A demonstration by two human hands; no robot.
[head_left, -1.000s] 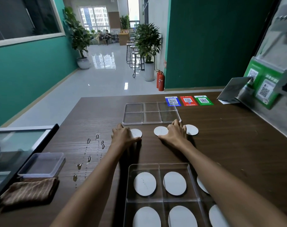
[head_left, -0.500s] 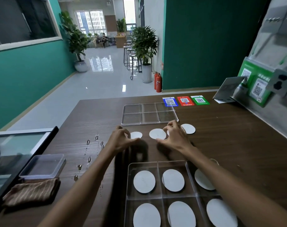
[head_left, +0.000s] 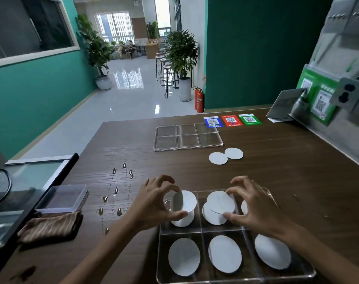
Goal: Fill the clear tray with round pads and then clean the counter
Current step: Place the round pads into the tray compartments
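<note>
A clear six-compartment tray (head_left: pixel 201 232) sits at the counter's near edge, a white round pad lying in each compartment. My left hand (head_left: pixel 154 201) pinches a white round pad (head_left: pixel 185 200) over the tray's far left compartment. My right hand (head_left: pixel 254 206) pinches another round pad (head_left: pixel 220 202) over the far middle compartment. Two more loose pads (head_left: pixel 218 158) (head_left: pixel 234 153) lie on the brown counter (head_left: pixel 277 171) farther back. Water droplets (head_left: pixel 116 190) dot the counter left of the tray.
A second clear tray (head_left: pixel 188 136) lies upside down at the back, with blue, red and green QR cards (head_left: pixel 231 120) behind it. A brown striped cloth (head_left: pixel 51 226) and a small clear lidded box (head_left: pixel 62 198) sit at the left.
Both hands picked a pad each from the counter near the far tray and drew back over the near tray. Two loose pads remain behind.
</note>
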